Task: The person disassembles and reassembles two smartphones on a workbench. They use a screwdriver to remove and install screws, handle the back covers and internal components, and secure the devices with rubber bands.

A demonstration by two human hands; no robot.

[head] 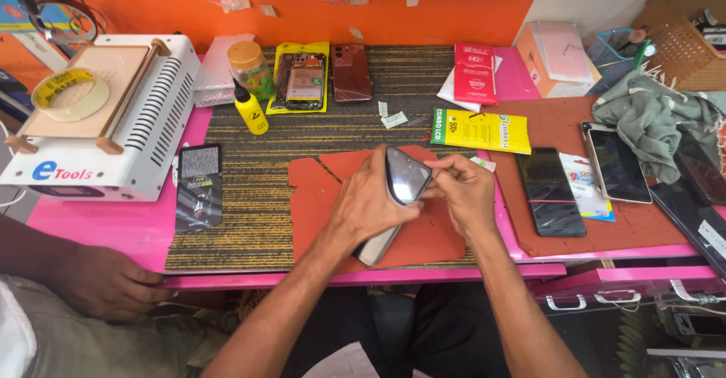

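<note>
Your left hand (370, 204) grips the phone (401, 189) around its body, holding it tilted on edge above the orange mat (318, 204) on the pink table (113, 227). Your right hand (465, 193) pinches the phone's upper right edge between fingertips. Another person's hand (102, 280) rests at the table's near left edge.

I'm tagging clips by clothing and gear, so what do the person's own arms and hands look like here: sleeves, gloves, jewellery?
Both forearms are bare up to the bottom edge of the frame, with no sleeves showing. The left hand and right hand wear no gloves, and no rings, watch or wristband can be seen. No cables or markings show on either arm.
</note>
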